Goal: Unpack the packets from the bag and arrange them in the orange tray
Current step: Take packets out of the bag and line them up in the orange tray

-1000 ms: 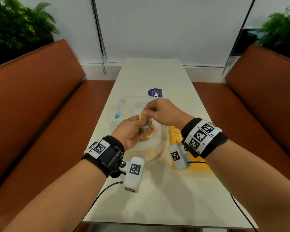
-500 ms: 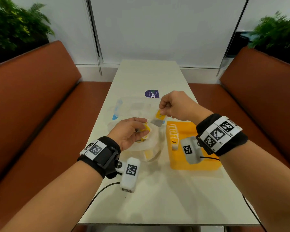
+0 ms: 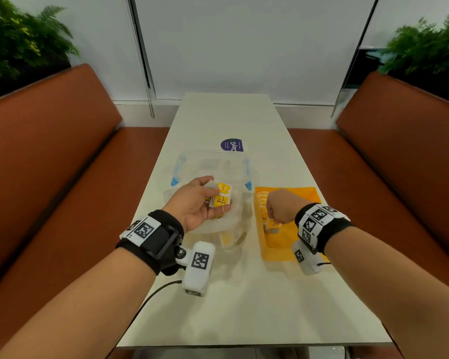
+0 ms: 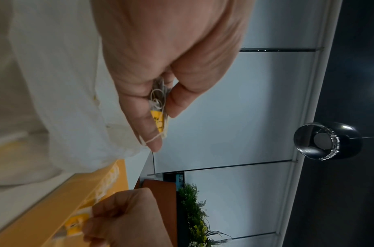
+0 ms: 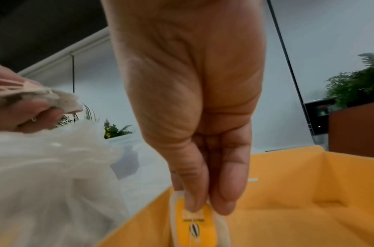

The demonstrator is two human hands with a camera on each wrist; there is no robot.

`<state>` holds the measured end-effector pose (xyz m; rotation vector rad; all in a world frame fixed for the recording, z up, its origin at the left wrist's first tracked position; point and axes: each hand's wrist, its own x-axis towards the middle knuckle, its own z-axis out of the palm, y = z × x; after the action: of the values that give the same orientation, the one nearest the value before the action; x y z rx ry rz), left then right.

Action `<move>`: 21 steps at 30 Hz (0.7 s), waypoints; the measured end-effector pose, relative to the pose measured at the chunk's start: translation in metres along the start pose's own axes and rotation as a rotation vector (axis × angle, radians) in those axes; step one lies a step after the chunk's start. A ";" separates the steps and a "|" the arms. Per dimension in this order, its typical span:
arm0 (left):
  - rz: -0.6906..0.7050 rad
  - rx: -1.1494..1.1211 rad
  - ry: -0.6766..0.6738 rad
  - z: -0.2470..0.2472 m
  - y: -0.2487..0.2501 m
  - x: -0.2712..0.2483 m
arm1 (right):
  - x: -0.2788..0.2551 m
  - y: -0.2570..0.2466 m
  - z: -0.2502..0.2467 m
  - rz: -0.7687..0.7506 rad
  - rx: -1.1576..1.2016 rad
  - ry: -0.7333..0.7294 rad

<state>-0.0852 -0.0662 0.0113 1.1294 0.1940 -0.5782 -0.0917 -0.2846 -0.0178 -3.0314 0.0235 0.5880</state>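
Observation:
My left hand (image 3: 205,200) hovers over the crumpled clear plastic bag (image 3: 218,224) and holds a small bunch of yellow-tagged tea packets (image 3: 221,196) between thumb and fingers; the packets (image 4: 158,117) show with a loose string. My right hand (image 3: 278,216) is down inside the orange tray (image 3: 303,195), pinching one packet (image 5: 194,224) by its top. That packet (image 3: 271,226) stands at the near end of a row of packets (image 3: 261,200) along the tray's left wall.
A clear plastic box with blue clips (image 3: 210,167) sits behind the bag, and a purple round sticker (image 3: 232,145) lies beyond it. Brown benches (image 3: 49,177) flank the white table (image 3: 244,307). A cable runs off the table's near left edge.
My right hand carried one packet from my left hand over to the tray and lowered it to the end of the row. My left hand stayed over the bag with the other packets.

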 end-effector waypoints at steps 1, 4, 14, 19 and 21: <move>0.000 -0.001 0.006 0.000 0.000 0.001 | 0.003 0.000 0.003 0.005 -0.001 0.004; 0.003 -0.008 0.019 -0.002 -0.001 0.001 | 0.011 0.001 0.011 -0.003 -0.011 0.019; 0.002 0.021 0.024 -0.006 -0.003 0.000 | 0.018 0.006 0.017 -0.045 -0.026 0.077; 0.015 0.028 0.009 -0.006 -0.004 0.001 | 0.015 0.002 0.002 -0.010 0.019 0.199; 0.019 0.033 0.001 -0.006 -0.004 0.002 | 0.011 -0.005 -0.010 -0.014 0.151 0.353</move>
<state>-0.0849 -0.0629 0.0049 1.1625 0.1755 -0.5656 -0.0773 -0.2801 -0.0127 -2.9402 0.0574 0.0413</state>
